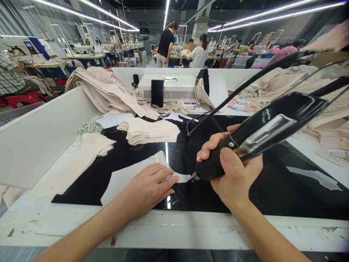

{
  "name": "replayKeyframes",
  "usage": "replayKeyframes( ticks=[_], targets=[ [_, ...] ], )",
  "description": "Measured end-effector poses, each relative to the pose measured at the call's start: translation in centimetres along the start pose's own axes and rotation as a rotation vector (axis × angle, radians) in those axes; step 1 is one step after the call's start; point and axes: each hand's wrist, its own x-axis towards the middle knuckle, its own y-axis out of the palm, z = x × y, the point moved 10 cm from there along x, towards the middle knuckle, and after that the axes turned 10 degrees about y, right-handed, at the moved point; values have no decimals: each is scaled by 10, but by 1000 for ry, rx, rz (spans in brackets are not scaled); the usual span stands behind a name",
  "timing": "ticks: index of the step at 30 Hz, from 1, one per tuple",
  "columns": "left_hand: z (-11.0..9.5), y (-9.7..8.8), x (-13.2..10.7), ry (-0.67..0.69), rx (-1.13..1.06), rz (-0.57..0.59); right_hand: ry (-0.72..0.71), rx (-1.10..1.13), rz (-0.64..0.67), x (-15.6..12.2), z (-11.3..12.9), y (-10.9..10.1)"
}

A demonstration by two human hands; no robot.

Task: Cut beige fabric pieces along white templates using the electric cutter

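My right hand is wrapped around a black corded hand tool with a long metal lever along its side. The tool's narrow metal tip meets the right end of a thin white strip. My left hand lies flat, fingers stretched out, on a white cut piece and the strip beside it. Both lie on a glossy black board. Just beyond my left hand is a stack of cream fabric pieces. What lies under my left palm is hidden.
More cream fabric rests at the left by a tangle of pale green cord. A phone leans on a white vented box at the back. The tool's black cable arches overhead. Fabric bundles fill the right; people work beyond.
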Motion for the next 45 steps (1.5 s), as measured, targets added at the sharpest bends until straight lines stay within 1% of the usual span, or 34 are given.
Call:
replayKeyframes(
  ticks=[5,9,12,17,25,33,39,45],
  targets=[
    [-2,1,6,35,-41,20,9,-21,-9,1,-1,-2],
    [-3,8,16,76,-52,41,-6,-6,-7,2,-1,-2],
    [-2,15,21,80,-73,61,-8,-20,-10,2,-2,-2],
    [1,23,20,68,-89,92,-13,-40,-9,3,-3,-1],
    [0,23,20,65,-102,92,-13,-41,-11,3,-4,-2],
    [1,21,19,57,-91,60,-17,-26,-17,3,-4,-3],
    [0,25,20,51,-54,95,-22,0,5,3,-4,-2],
    [-2,25,18,54,-35,97,-44,29,-10,4,1,0]
  ],
)
